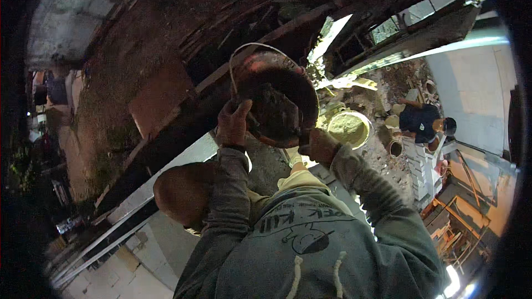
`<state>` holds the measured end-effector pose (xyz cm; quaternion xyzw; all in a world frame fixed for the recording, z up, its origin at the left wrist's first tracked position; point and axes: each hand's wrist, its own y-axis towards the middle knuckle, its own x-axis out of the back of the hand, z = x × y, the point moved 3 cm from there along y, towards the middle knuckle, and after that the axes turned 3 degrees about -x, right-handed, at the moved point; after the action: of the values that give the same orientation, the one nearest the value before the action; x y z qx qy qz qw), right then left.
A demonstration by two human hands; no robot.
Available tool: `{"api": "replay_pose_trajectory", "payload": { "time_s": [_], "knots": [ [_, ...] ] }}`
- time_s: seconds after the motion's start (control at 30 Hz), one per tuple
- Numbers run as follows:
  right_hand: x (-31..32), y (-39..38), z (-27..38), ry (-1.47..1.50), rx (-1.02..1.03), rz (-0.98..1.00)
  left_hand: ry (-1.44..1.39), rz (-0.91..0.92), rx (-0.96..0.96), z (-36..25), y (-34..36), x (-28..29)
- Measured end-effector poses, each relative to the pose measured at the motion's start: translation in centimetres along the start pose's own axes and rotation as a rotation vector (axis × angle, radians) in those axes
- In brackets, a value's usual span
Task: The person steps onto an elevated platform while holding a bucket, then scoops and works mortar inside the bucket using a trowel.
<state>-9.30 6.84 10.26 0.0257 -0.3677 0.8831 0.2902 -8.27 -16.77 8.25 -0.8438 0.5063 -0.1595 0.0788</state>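
Observation:
A round dark bucket [310,91] with reddish patches and a thin wire handle is tipped so that I see into its mouth. My left hand [233,123] is closed on its left rim, thumb up. At the lower right of the rim my right hand [321,147] is closed around a short dark piece that I cannot make out. Inside the bucket lies a dark grey mass [272,108] with a straight edge; shadow hides what it is. Both forearms reach up in grey sleeves, and my bent left knee [183,192] is beside the left one.
Right of my right hand stands a tub [367,133] of pale grey material. Farther right a co-worker in a dark shirt [417,120] bends near stacked blocks [418,171] and an orange frame [465,213]. A long dark ledge [141,152] runs diagonally past the bucket.

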Motion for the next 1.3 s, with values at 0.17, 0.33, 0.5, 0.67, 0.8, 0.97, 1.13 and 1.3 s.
{"api": "replay_pose_trajectory", "payload": {
  "time_s": [0.17,0.33,0.5,0.67,0.8,0.97,1.13,1.3],
  "knots": [
    [-1.6,-1.0,-2.2,0.360,-0.046,-0.117,0.019,-0.057,0.026,0.8,0.9,-1.0],
    [-0.5,-2.2,-1.6,0.805,-0.053,-0.064,0.114,0.167,0.151,0.1,2.6,-2.5],
    [9.5,0.1,-3.0,1.203,-0.085,-0.114,-0.044,0.034,-0.064,-1.1,3.5,-2.5],
    [12.6,3.4,-3.5,1.071,-0.057,-0.175,0.091,-0.003,-0.100,-1.1,3.3,-2.8],
    [11.0,1.7,-2.4,1.138,-0.099,-0.249,-0.155,0.072,-0.018,-1.3,3.6,-3.0],
    [8.8,1.5,-5.7,0.987,-0.172,-0.273,-0.047,0.016,-0.012,-1.3,3.6,-1.7],
    [5.4,5.0,-11.5,-0.053,0.032,-0.525,0.073,-0.170,0.081,-0.1,1.7,-0.3],
    [4.8,4.3,-12.1,-0.165,-0.083,-0.714,0.064,0.013,0.074,-0.8,0.6,2.3]
  ]
}}
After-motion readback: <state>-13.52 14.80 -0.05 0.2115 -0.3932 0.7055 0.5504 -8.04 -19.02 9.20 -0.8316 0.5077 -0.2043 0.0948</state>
